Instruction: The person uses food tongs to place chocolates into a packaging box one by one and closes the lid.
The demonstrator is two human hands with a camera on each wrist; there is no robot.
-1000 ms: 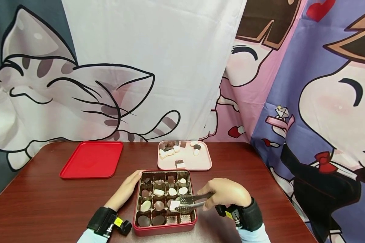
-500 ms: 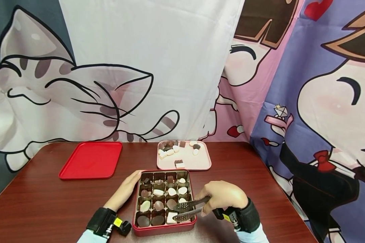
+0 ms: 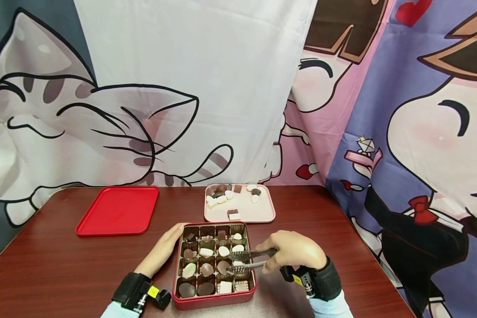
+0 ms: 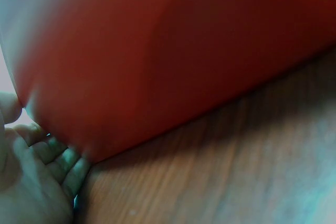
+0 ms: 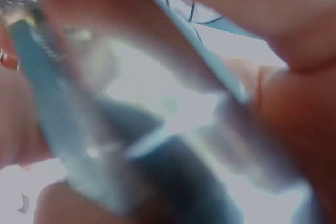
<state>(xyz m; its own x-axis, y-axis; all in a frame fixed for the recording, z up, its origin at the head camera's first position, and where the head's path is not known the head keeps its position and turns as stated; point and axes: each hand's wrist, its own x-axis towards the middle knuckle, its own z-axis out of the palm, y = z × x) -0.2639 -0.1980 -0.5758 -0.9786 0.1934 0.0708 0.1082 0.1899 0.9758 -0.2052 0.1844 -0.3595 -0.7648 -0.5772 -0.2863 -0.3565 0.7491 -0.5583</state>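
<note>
In the head view, a red box (image 3: 212,303) with gold divided compartments holds dark, brown and white chocolates. My left hand (image 3: 168,242) rests against its back left side. The left wrist view has my fingers (image 4: 63,163) touching the red wall near a corner. My right hand (image 3: 296,251) grips metal tongs (image 3: 243,255), whose perforated ends stand apart over the box's right columns with nothing visible between them. Below them, a white square chocolate (image 3: 225,287) sits in a front-row compartment. Up close in the right wrist view, the tongs (image 5: 173,135) are blurred.
Behind the box stands a pale pink tray (image 3: 256,214) with several chocolates, mostly along its back and left. A flat red tray (image 3: 117,212) lies at the back left of the brown table (image 3: 51,274). A printed cloth (image 3: 230,110) hangs behind the table.
The white square chocolate, earlier in the tongs, came down into a front-row compartment and was let go. My right hand then drew the tongs up and back, apart. My left hand stayed put.
</note>
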